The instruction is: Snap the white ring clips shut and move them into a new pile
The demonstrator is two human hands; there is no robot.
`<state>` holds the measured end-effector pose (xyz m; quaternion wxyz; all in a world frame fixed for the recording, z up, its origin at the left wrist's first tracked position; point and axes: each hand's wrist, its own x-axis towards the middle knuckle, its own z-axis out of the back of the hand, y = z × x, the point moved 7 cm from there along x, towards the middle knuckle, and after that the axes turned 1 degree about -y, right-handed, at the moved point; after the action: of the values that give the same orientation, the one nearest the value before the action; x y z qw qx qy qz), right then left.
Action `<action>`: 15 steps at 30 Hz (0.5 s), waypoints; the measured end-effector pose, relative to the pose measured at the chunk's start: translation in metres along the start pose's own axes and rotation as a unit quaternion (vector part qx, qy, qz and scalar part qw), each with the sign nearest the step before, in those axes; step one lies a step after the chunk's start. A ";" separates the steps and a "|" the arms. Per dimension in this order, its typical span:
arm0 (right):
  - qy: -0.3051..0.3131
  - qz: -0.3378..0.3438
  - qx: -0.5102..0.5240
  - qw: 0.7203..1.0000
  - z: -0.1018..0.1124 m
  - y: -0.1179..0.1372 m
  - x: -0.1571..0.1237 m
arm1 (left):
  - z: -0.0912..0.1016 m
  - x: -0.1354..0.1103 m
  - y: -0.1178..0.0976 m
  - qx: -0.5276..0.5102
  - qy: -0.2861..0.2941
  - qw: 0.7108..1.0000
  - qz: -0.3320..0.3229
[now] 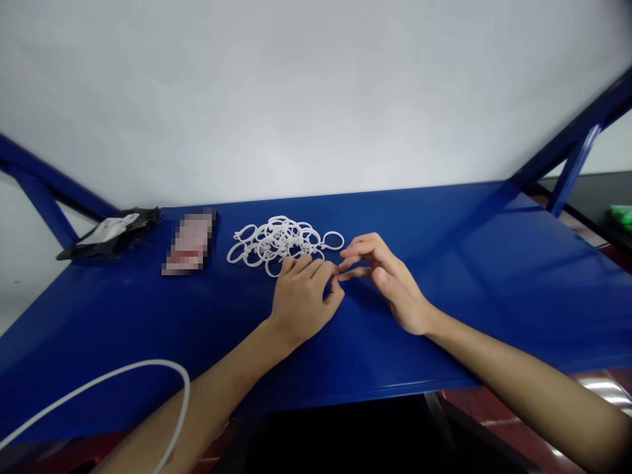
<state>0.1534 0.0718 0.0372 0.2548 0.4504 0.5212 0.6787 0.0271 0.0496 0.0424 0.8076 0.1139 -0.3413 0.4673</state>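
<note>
The rings (284,240), white and thin, several with a small knob, lie in a loose, tangled heap straight on the tabletop (484,283), nearer its back edge than its front and left of the middle. One ring spreads out on the heap's right side. The left hand (303,299) is just in front of the heap, its fingers curled and thumb and forefinger close together; I cannot tell whether it grips anything. The right hand (392,283) is open, thumb apart, fingertips reaching to those of the left, whether touching or not being unclear. Left of the heap lies a slab (189,242), pixelated, near the back edge. Beyond it, by the back left corner, a black bag (126,234) lies flat with a pale label (108,229) on top; its contents are hidden. A white cord (162,361) arches over the front left part of the tabletop and across the left forearm. Blue bars (573,171) slope at both side edges, and a white wall (316,99) rises behind the back edge
</note>
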 end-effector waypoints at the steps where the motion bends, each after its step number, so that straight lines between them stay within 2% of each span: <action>1: 0.005 0.001 -0.003 1.000 -0.001 0.000 0.000 | -0.001 0.000 -0.001 0.004 0.003 1.000 -0.005; 11: 0.019 0.009 -0.011 1.000 -0.001 0.002 0.000 | -0.004 0.001 0.003 -0.066 0.017 0.997 0.024; 15: 0.022 0.019 -0.015 0.999 -0.003 0.003 -0.001 | -0.004 0.001 0.003 -0.059 0.024 0.998 0.026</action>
<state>0.1516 0.0688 0.0395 0.2371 0.4416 0.5078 0.7007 0.0264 0.0539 0.0400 0.8084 0.0463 -0.3513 0.4700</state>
